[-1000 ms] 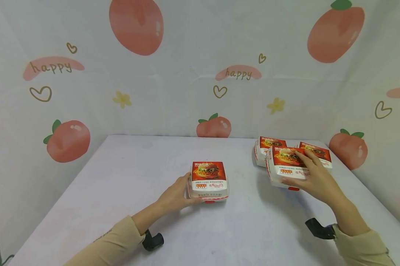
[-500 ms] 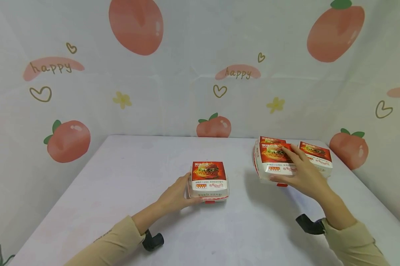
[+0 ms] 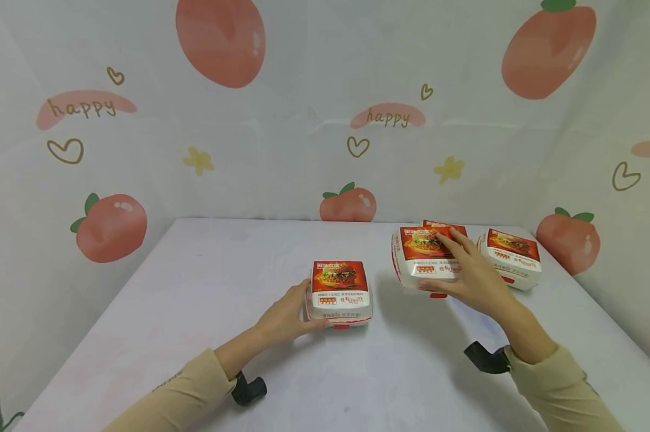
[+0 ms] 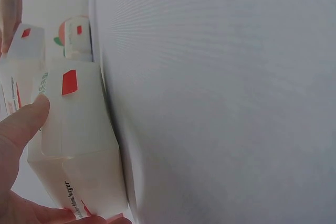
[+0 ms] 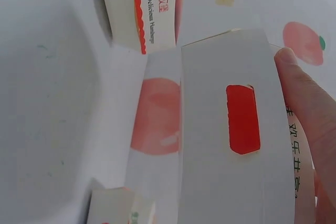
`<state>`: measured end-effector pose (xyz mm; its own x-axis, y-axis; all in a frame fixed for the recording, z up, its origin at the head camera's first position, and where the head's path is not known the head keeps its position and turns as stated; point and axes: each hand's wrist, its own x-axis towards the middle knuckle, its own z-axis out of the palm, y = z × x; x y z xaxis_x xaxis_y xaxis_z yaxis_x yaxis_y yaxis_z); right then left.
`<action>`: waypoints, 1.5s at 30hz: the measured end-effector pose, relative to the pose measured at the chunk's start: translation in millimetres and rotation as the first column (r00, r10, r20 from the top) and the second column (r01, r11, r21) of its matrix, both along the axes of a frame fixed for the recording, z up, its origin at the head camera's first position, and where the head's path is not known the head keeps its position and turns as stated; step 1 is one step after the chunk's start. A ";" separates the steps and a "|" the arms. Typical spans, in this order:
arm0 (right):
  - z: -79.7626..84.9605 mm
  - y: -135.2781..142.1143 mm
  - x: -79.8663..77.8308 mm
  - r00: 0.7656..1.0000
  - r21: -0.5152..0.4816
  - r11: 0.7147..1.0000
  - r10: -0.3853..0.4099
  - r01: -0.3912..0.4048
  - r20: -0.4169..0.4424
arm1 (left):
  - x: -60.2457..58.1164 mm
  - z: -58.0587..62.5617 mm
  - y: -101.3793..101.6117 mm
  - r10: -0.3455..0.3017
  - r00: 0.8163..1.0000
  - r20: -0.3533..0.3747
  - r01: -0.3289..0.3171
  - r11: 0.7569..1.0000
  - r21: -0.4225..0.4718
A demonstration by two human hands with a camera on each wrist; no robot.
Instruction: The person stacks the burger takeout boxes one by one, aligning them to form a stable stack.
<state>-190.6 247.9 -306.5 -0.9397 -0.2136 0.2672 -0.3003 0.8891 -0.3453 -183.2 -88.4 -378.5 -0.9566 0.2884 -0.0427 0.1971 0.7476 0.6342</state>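
My left hand [image 3: 283, 317] grips a burger box [image 3: 338, 300] on the table, fingers at its left side and thumb along its front. The box is white with a red burger picture on the lid. In the left wrist view that thumb lies near the box's red tab [image 4: 69, 82]. My right hand [image 3: 476, 277] holds a second, matching burger box [image 3: 423, 264] above the table, its shadow falling below. The thumb is at the front and the fingers lie over the lid. In the right wrist view, this raised box [image 5: 226, 182] shows its red tab.
Two more burger boxes stand at the back right: one [image 3: 445, 223] mostly hidden behind the raised box, another [image 3: 511, 258] to its right. The white table [image 3: 222, 264] meets a white backdrop [image 3: 282, 150] printed with peaches. Black wrist-worn pieces hang below both sleeves.
My right hand has carried its burger box leftward past the front of the back boxes, uncovering more of the rightmost one. The left hand and its box have stayed in place.
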 end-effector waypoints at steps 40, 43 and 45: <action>-7.5 -63.0 -0.3 0.998 -0.041 0.997 0.060 -0.060 -0.008 | 2.3 -1.5 0.9 -0.006 1.000 -0.021 0.007 1.000 0.020; -7.3 -68.6 -0.9 0.998 -0.049 0.996 0.070 -0.070 -0.009 | 2.5 -1.2 0.8 -0.008 1.000 -0.022 0.008 1.000 0.019; -7.2 -72.3 -1.3 0.997 -0.050 0.996 0.071 -0.071 -0.007 | 2.6 -0.6 0.7 -0.009 1.000 -0.021 0.009 1.000 0.019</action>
<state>-191.9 175.6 -313.7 -0.9212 -0.2660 0.2840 -0.3640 0.8471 -0.3873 -180.6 -87.7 -379.1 -0.9546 0.2975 -0.0169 0.2172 0.7332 0.6444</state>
